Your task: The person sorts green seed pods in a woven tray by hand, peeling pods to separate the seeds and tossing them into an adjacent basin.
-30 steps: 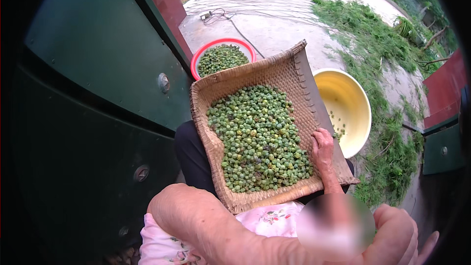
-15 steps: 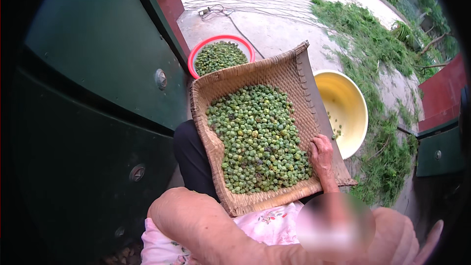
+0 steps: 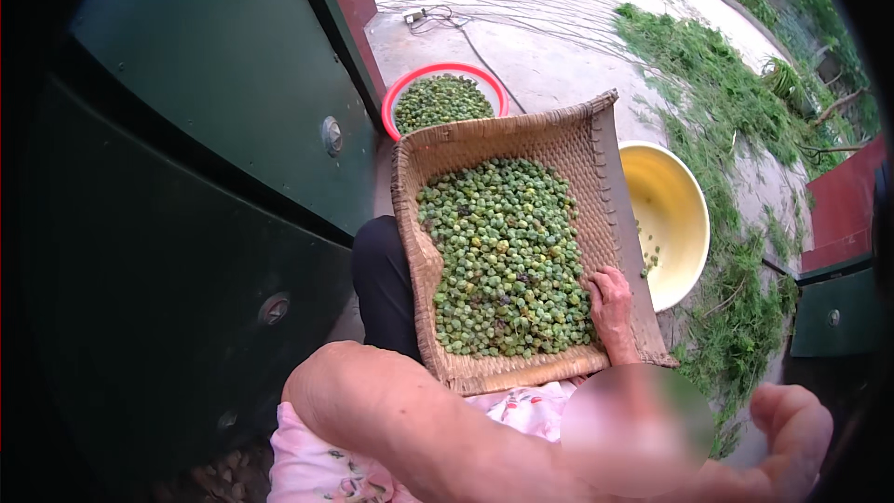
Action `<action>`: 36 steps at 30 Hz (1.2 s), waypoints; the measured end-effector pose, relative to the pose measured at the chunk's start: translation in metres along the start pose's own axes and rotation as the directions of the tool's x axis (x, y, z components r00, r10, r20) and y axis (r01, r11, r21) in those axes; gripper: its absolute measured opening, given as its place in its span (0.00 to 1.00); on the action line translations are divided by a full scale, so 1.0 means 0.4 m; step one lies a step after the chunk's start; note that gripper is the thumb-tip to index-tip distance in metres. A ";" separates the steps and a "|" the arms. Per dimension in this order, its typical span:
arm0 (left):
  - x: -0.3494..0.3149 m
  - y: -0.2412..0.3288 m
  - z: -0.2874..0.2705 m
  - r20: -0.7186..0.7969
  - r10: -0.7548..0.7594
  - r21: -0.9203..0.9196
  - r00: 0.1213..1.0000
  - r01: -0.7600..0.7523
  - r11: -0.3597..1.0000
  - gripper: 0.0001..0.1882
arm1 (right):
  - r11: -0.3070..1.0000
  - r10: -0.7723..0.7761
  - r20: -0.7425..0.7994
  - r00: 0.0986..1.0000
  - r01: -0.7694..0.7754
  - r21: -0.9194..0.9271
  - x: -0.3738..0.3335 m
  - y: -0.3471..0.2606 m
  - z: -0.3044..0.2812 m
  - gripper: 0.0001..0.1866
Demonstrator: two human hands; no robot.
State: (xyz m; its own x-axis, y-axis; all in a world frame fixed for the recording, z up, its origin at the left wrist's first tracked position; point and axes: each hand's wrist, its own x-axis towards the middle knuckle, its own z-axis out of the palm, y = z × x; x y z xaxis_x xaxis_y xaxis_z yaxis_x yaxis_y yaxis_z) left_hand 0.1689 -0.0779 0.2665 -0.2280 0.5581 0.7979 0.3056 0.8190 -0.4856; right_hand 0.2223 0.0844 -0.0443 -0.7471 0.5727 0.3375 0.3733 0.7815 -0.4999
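Note:
A woven winnowing basket [image 3: 596, 177] lies tilted across my lap, its raised rim away from me. Small round green fruits [image 3: 507, 251], a few yellowish or dark, cover much of its bottom. My right hand [image 3: 611, 303] rests inside by the right wall, fingers curled down against the edge of the heap; whatever they hold is hidden. Bent at the elbow, my left arm crosses the lower view close to the camera. Its hand [image 3: 792, 428] is raised at the lower right, a finger hooked inward, the other fingers mostly out of sight. A blurred patch covers part of both forearms.
Beyond the basket stands a red-rimmed basin [image 3: 387, 112] of green fruits. A yellow basin [image 3: 684, 224] with a few fruits sits at right. Dark green door panels [image 3: 223, 121] rise at left. A cable [image 3: 484, 61] and cut green foliage [image 3: 736, 251] lie on the concrete.
The whole scene has shifted slightly rightward in view. My left hand has lifted at the lower right and its visible finger has curled. My right hand stays by the heap's edge.

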 end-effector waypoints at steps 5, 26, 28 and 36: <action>-0.011 -0.004 -0.018 -0.036 0.013 -0.255 0.999 -0.022 0.967 0.24 | 0.995 -0.089 0.026 0.996 0.087 0.056 0.009 -0.043 -0.005 0.06; 0.029 0.079 0.055 -0.315 0.174 -0.922 0.933 -0.344 0.178 0.27 | 0.986 -0.049 0.059 0.997 0.038 0.160 0.020 -0.063 -0.008 0.07; 0.030 0.094 0.060 -0.341 0.170 -0.918 0.925 -0.366 0.151 0.28 | 0.984 -0.052 0.062 0.997 0.041 0.172 0.016 -0.061 -0.008 0.08; 0.035 0.160 0.121 -0.477 0.115 -0.859 0.871 -0.490 0.145 0.29 | 0.962 -0.142 -0.011 0.990 0.141 0.235 0.026 -0.074 -0.005 0.07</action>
State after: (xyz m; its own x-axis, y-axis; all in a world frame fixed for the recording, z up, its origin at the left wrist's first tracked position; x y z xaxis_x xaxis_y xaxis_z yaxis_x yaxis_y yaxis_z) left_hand 0.1405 -0.0113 0.2293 0.2781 0.5171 0.8095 0.9506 -0.2691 -0.1547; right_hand 0.2044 0.0677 -0.0244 -0.7868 0.4583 0.4135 0.1246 0.7740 -0.6208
